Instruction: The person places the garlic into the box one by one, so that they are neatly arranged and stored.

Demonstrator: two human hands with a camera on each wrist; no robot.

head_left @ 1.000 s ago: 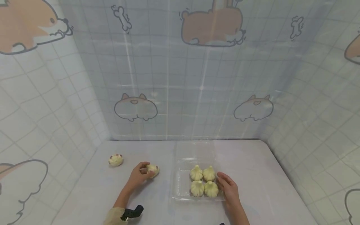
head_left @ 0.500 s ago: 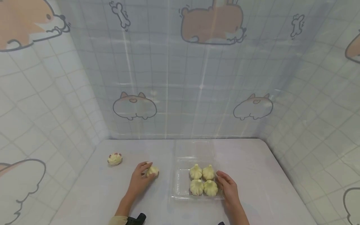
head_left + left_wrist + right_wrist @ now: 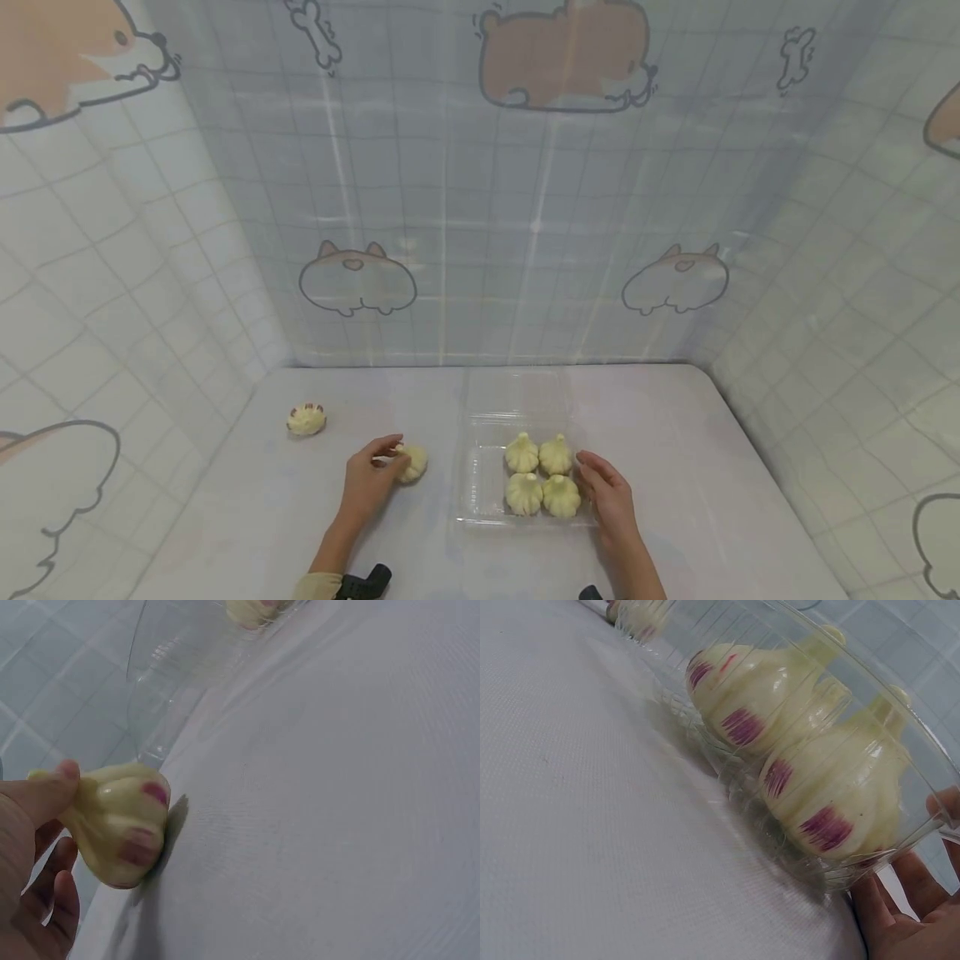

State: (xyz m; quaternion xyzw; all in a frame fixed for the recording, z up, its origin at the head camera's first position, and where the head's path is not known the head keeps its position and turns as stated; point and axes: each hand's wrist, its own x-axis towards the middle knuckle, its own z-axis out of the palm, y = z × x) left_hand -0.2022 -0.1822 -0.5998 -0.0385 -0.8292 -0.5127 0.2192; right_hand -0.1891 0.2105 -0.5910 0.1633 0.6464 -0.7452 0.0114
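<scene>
My left hand [image 3: 369,482] pinches a garlic bulb [image 3: 412,464] by its stem, left of a clear plastic box [image 3: 480,492]. In the left wrist view this garlic bulb [image 3: 124,825] stands on its base against the white tabletop, purple patches showing on its lower side. Several pale garlic bulbs [image 3: 542,475] sit stem up in the right part of the box. At the box's right side my right hand [image 3: 611,498] holds the edge. The right wrist view has the fingers [image 3: 919,885] curled at the wall of the box, close to two garlic bulbs [image 3: 840,787].
Another garlic bulb [image 3: 306,420] lies at the far left of the white table [image 3: 712,500]. The box's clear lid [image 3: 517,393] is folded back toward the rear. A curtain [image 3: 480,192] with cartoon dogs surrounds the table on three sides.
The garlic bulb in my left hand has turned from lying sideways, purple marks showing, to stem up. My right hand has stayed at the box.
</scene>
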